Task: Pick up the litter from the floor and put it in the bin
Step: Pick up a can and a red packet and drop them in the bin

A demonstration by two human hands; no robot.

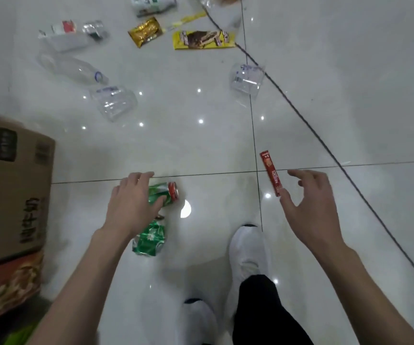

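Two white shoes (pixel 247 247) stand at the bottom of the view on the glossy floor (pixel 201 150), with both bare forearms reaching out over them. The left hand (pixel 131 202) is curled round a green can (pixel 165 192) lying on its side, fingers arched over the top and thumb against its near flank (whether it has left the tiles I cannot tell). A second, crushed green can (pixel 148 237) lies just below that wrist, nearer the feet. The right hand (pixel 310 207) is released, fingers spread and holding nothing. A red sachet (pixel 272 174) lies flat just beside its thumb tip, on the inner side of the hand. Its long axis runs away from the person, leaning slightly, with the near end closest to the thumb. That hand is plainly the nearer one, so I judge a short inward reach and a pinch across the narrow width would suit. A cardboard box (pixel 14 183) sits at the left; no bin is clearly identifiable.
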